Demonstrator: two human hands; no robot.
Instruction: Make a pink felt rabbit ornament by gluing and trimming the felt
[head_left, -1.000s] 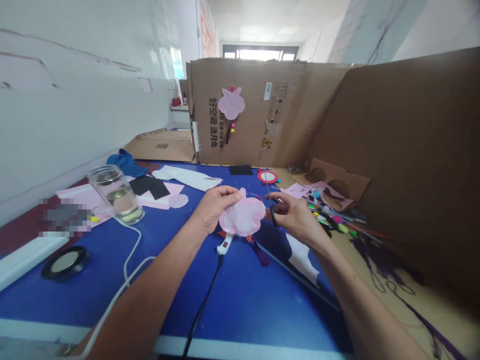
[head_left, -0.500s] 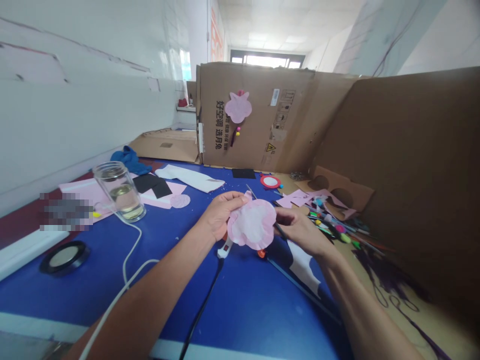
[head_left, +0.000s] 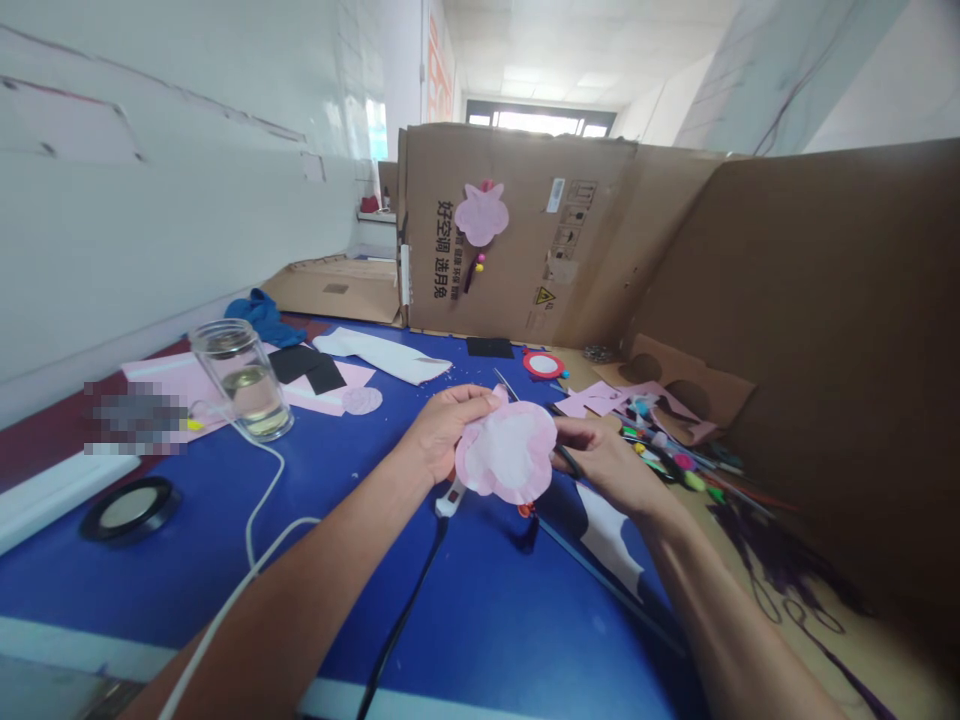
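Note:
My left hand pinches the upper left edge of a pink flower-shaped paper cutout with a paler white layer on its face. At the cutout's right edge, my right hand is closed round the black handles of a pair of scissors. A thin blade tip shows above the cutout; the rest of the blades is hidden behind the paper. Below the cutout hangs or lies an orange bead piece with a dark tassel. A white tool with a black cord lies under my left hand.
A glass jar of pale liquid and a black tape roll stand left on the blue table. Cardboard walls rise behind and right; a pink flower ornament hangs there. Pink scraps and colourful beads lie right.
The dark tassel below the cutout now shows more clearly, and the cutout has shifted very slightly. Both hands keep their hold; the whole view has moved a little.

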